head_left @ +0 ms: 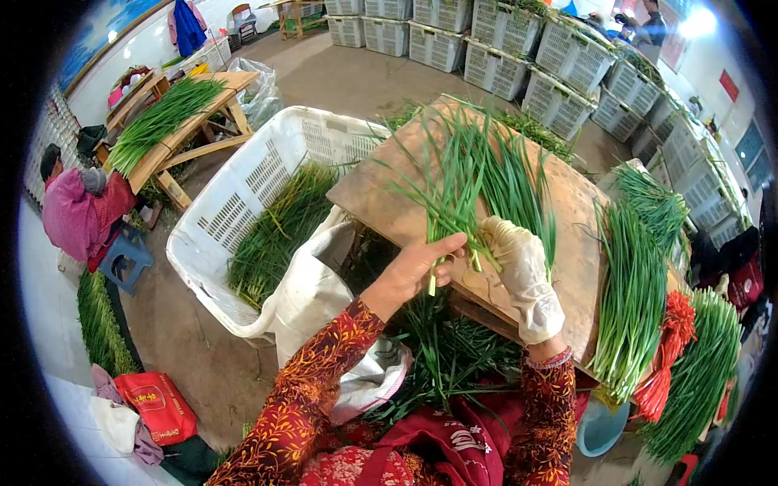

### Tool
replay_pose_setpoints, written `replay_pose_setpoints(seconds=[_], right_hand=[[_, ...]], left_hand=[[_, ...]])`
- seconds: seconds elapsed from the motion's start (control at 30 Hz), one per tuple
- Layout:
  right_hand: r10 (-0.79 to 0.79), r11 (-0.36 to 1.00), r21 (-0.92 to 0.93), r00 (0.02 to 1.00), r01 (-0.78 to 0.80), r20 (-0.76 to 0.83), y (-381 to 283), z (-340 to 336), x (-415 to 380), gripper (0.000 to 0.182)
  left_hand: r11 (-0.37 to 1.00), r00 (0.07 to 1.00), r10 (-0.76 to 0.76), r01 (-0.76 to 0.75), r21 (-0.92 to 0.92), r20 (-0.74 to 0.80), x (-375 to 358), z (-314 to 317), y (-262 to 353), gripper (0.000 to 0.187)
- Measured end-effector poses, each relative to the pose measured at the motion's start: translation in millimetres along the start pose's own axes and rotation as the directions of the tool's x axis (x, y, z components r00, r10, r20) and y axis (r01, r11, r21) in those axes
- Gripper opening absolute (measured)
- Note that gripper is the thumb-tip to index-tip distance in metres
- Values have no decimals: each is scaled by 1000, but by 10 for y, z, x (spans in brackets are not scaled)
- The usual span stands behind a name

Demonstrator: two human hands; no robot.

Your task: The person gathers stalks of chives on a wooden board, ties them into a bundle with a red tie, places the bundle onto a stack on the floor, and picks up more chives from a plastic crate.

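Note:
My left hand (421,267), bare, is closed around the stem ends of a small bunch of green chives (452,182). Their leaves fan out over the wooden board (377,190), away from me. My right hand (523,275) wears a pale glove, and its curled fingers pinch a few stems right beside the left. Behind the glove, more loose chives (519,182) lie on the board. At the board's right edge rests a thick pile of chives (628,300), white ends toward me. Red ties (668,348) hang next to it.
A white plastic crate (215,215) with chives inside stands left of the board. Beside my right forearm is a blue bucket (604,433). A person (85,206) sits at another bench (166,162) on the left. Stacked crates (494,69) line the back.

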State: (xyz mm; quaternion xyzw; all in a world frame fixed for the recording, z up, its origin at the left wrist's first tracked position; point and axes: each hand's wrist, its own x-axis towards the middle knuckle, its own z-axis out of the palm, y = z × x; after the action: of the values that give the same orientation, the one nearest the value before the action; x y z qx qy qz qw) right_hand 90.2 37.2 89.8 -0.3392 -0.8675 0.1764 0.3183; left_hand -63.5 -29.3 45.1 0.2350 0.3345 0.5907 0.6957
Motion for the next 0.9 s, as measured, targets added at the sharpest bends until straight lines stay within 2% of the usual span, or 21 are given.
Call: replay_pose_setpoints(seconds=[0.1,0.17,0.2,0.23,0.3,0.37,0.43,0.47,0.5,0.53,0.57,0.6,0.63,0.67,0.7,0.73,0.77,0.8,0.83,0.87,0.9], right_hand=[[34,996,-84,998,-38,-44,86,21,14,9],[59,998,30,992,-56,-113,142,37,-33,11],[111,974,210,989,-88,-97,165,41,-47,12],[117,973,210,989,-95,-92,180,-5,-65,12],[436,700,664,894,-262,-107,147,-196,-102,14],[469,707,680,848,-193,-247,48,-478,-215,14],[352,576,797,935,-185,-38,152,-673,-540,16],[258,489,805,938,-335,233,147,-699,-777,17],[133,418,765,866,-490,482,132,-714,-962,18],[81,524,529,657,-667,749,9,-645,-1001,20],[71,629,242,365,-739,928,-139,-544,-1038,22],[151,881,44,368,-472,918,-116,-400,-1218,24],[219,975,-181,400,-132,890,-113,-265,-1323,27],[444,869,-494,428,7,787,-88,-210,-1300,26],[401,874,-486,605,-26,688,-50,-242,-1158,29],[349,918,-360,777,-169,525,-84,-299,-955,29],[284,938,-305,876,-168,389,-105,-269,-715,29],[278,936,-276,937,-216,209,-80,-159,-525,27],[182,955,-261,973,-141,140,-4,-59,-383,28],[264,928,-307,954,-211,142,54,84,-235,27],[258,930,-304,957,-208,136,172,210,-168,27]], left_hand=[[999,998,43,-43,3,38,35,-76,51,19],[999,998,53,-53,2,33,34,-58,88,19],[999,997,33,-34,26,66,35,-60,101,19],[999,995,8,-13,51,98,43,-68,109,19],[984,997,79,-81,160,19,27,-165,192,16],[986,982,167,-166,16,-84,35,-429,232,17],[954,885,283,-217,208,-369,18,-473,413,18],[935,865,353,-310,174,-356,31,-629,455,17],[907,839,421,-399,137,-345,50,-775,483,17],[892,777,449,-413,182,-441,9,-714,589,17],[878,705,474,-420,229,-528,-30,-650,691,18],[824,714,566,-507,254,-411,-8,-844,696,18],[823,735,565,-538,185,-375,-41,-829,725,19],[824,747,562,-542,163,-356,-50,-795,728,20],[827,759,557,-545,140,-337,-56,-763,707,21],[858,779,507,-497,129,-370,-41,-723,642,22],[884,795,459,-452,117,-397,-7,-655,558,23],[896,823,431,-440,64,-371,12,-567,470,24],[905,848,404,-425,13,-343,14,-485,369,26],[923,879,359,-385,-23,-313,29,-450,268,25],[938,907,313,-341,-56,-283,37,-432,170,23]])
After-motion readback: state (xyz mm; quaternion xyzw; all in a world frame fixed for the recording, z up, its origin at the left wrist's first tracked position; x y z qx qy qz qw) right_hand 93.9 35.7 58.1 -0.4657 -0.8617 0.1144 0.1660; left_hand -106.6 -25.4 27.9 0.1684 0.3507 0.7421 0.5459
